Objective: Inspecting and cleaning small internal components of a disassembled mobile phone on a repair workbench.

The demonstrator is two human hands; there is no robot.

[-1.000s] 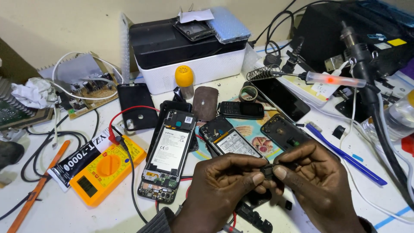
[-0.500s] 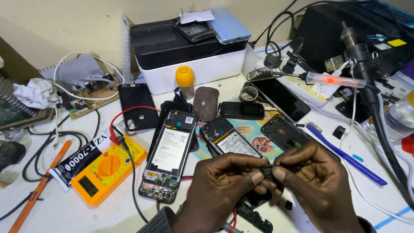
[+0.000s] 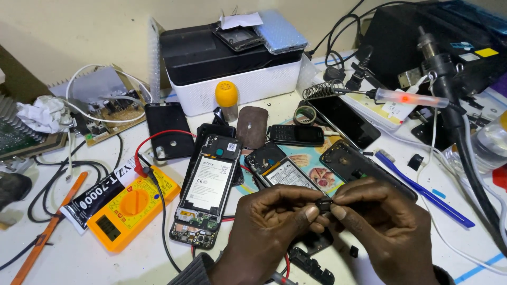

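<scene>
My left hand (image 3: 272,229) and my right hand (image 3: 380,224) meet above the table's front edge. Together their fingertips pinch a small black part (image 3: 324,205). Just beyond my hands lies an opened phone (image 3: 285,171) with its battery showing. Another opened phone (image 3: 207,190), back cover off and white battery exposed, lies left of my left hand. Under my hands a dark phone piece (image 3: 311,244) is partly hidden.
An orange multimeter (image 3: 132,207) with red and black leads sits at the left. A black glue tube (image 3: 97,195) lies beside it. A black-and-white printer-like box (image 3: 232,68) stands at the back. A blue pry tool (image 3: 422,190) and soldering gear (image 3: 406,97) are at the right.
My hands have barely shifted; the fingers keep pinching the small black part between them.
</scene>
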